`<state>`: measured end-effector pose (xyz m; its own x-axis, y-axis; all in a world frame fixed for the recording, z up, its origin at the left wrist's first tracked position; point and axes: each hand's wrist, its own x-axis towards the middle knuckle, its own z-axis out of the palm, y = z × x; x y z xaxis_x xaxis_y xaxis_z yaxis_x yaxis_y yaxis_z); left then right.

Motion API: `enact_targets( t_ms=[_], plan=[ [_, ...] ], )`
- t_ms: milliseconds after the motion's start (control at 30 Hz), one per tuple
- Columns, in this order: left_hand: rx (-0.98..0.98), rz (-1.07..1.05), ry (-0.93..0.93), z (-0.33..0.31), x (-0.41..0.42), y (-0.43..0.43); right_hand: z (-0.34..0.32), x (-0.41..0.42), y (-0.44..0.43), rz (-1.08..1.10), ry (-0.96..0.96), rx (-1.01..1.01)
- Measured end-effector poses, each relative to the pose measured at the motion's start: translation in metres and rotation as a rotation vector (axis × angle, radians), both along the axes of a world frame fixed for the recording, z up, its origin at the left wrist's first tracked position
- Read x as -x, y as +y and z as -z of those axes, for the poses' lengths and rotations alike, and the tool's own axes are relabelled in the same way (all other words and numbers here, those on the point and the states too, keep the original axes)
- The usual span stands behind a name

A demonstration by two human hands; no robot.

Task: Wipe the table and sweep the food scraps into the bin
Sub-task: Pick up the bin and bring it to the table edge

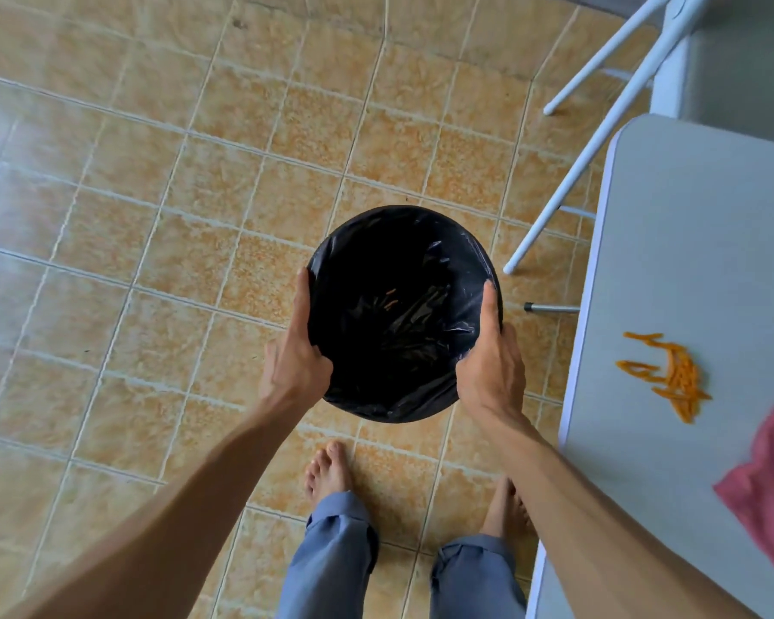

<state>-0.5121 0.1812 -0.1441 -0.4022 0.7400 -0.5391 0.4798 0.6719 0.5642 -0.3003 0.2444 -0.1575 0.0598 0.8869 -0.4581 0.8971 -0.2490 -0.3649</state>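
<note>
A round bin lined with a black plastic bag is held over the tiled floor in front of my feet. My left hand grips its left rim and my right hand grips its right rim. A few orange scraps lie at the bottom of the bag. To the right stands the grey table. A pile of orange food scraps lies on it near its left edge. A pink cloth rests on the table at the frame's right edge.
White chair legs stand on the tiled floor behind the bin, close to the table's far corner. A thin metal table leg shows under the table's edge. My bare feet are just behind the bin.
</note>
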Motion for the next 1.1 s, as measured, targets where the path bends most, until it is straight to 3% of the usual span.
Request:
enact_targets(
  t_ms=[200, 300, 433, 533, 633, 733, 933, 1100],
  plan=[
    [-0.147, -0.204, 0.002, -0.043, -0.022, -0.011, -0.063, 0.0, 0.014, -0.294, -0.105, -0.063],
    [-0.139, -0.264, 0.031, -0.055, -0.042, -0.016, -0.098, -0.012, 0.013, -0.356, 0.036, -0.092],
    [-0.132, -0.291, 0.052, -0.065, -0.071, -0.019, -0.136, -0.047, 0.01, -0.366, 0.159, -0.224],
    [-0.098, -0.298, 0.075, -0.068, -0.092, -0.018, -0.148, -0.099, 0.01, -0.216, 0.182, -0.439],
    [-0.086, -0.282, 0.069, -0.067, -0.11, -0.015, -0.149, -0.172, 0.005, -0.06, 0.08, -0.554],
    [-0.079, -0.26, 0.053, -0.059, -0.121, -0.01, -0.139, -0.241, -0.012, 0.026, -0.053, -0.499],
    [-0.044, -0.179, 0.045, -0.058, -0.137, -0.007, -0.092, -0.302, -0.06, -0.271, -0.243, -0.392],
    [-0.07, -0.163, 0.013, -0.066, -0.155, -0.004, -0.076, -0.289, -0.043, -0.175, -0.301, -0.447]
  ],
)
